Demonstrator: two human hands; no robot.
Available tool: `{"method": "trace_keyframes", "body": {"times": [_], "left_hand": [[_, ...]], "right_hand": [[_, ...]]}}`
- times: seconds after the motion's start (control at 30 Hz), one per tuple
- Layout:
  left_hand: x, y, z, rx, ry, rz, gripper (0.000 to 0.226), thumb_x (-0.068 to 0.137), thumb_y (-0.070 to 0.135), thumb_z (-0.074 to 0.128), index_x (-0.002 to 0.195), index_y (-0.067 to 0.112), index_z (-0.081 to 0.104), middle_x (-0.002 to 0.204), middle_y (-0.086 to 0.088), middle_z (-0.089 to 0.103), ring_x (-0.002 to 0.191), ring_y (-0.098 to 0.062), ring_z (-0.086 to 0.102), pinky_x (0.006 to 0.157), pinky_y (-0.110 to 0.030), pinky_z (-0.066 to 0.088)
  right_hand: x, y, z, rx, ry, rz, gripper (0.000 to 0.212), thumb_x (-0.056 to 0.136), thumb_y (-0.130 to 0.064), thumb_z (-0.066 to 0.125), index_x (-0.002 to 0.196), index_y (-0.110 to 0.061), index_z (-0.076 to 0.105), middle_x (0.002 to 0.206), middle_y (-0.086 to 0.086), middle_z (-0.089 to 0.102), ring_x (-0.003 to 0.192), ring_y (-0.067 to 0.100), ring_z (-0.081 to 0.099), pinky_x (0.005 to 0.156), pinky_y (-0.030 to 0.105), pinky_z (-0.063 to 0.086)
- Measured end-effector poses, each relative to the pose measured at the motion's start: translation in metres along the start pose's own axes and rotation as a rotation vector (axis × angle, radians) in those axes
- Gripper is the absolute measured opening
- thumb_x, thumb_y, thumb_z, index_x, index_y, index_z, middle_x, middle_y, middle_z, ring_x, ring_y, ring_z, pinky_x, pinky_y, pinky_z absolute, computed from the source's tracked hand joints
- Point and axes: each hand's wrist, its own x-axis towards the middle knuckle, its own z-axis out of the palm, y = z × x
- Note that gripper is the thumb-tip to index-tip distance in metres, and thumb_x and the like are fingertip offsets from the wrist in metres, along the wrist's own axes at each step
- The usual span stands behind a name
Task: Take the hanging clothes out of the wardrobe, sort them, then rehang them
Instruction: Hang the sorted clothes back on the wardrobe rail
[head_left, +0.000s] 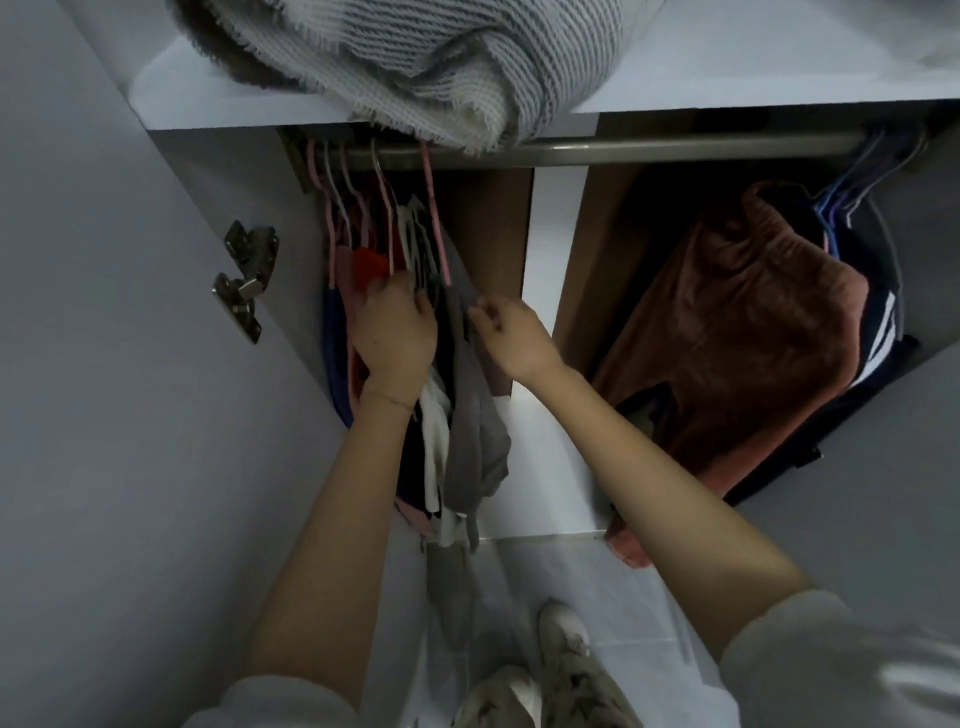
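The rail (649, 150) is bare along its middle, open between hanging clothes (467, 441) packed at its left end and a brown garment (737, 332) at its right; a blanket (441, 67) overhangs the shelf (234, 106) edge above.

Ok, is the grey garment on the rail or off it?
On the rail. The grey garment hangs from a pink hanger hooked over the rail; the right hand pinches its fabric.

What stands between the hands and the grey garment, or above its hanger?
Nothing between: the right hand pinches the grey garment, the left hand grips the clothes beside it. Above, the striped blanket droops over the rail by the pink hanger and may catch it.
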Motion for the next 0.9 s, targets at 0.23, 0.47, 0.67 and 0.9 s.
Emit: {"method": "trace_keyframes", "body": {"times": [0.23, 0.47, 0.67, 0.9], "left_hand": [[-0.055, 0.047, 0.034, -0.152, -0.067, 0.312, 0.034, 0.098, 0.018, 0.049, 0.130, 0.010, 0.059, 0.131, -0.011, 0.059, 0.123, -0.029, 0.049, 0.107, -0.039, 0.037], [-0.177, 0.125, 0.081, -0.324, -0.303, 0.536, 0.033, 0.097, 0.016, 0.055, 0.129, 0.007, 0.060, 0.131, -0.009, 0.059, 0.124, -0.027, 0.050, 0.107, -0.039, 0.038], [-0.326, 0.199, 0.103, -0.431, -0.530, 0.768, 0.032, 0.095, 0.010, 0.058, 0.126, 0.003, 0.061, 0.128, -0.012, 0.061, 0.121, -0.031, 0.054, 0.106, -0.042, 0.041], [-0.526, 0.270, 0.106, -0.487, -0.729, 0.933, 0.033, 0.093, 0.006, 0.059, 0.126, -0.001, 0.060, 0.128, -0.016, 0.061, 0.119, -0.037, 0.055, 0.106, -0.046, 0.040]], "right_hand": [[-0.111, 0.057, -0.059, -0.156, 0.275, 0.129, 0.037, 0.101, -0.023, 0.050, 0.135, -0.007, 0.053, 0.134, 0.013, 0.056, 0.125, 0.030, 0.049, 0.106, 0.038, 0.039], [-0.275, 0.107, -0.126, -0.278, 0.497, 0.333, 0.042, 0.097, -0.018, 0.055, 0.138, -0.010, 0.052, 0.135, 0.009, 0.056, 0.126, 0.031, 0.046, 0.108, 0.038, 0.033], [-0.454, 0.142, -0.164, -0.329, 0.688, 0.571, 0.042, 0.097, -0.017, 0.055, 0.138, -0.006, 0.051, 0.132, 0.012, 0.057, 0.123, 0.034, 0.049, 0.105, 0.037, 0.034], [-0.673, 0.170, -0.191, -0.305, 0.888, 0.798, 0.042, 0.099, -0.018, 0.054, 0.140, -0.008, 0.050, 0.137, 0.010, 0.055, 0.126, 0.031, 0.046, 0.107, 0.035, 0.033]]}}
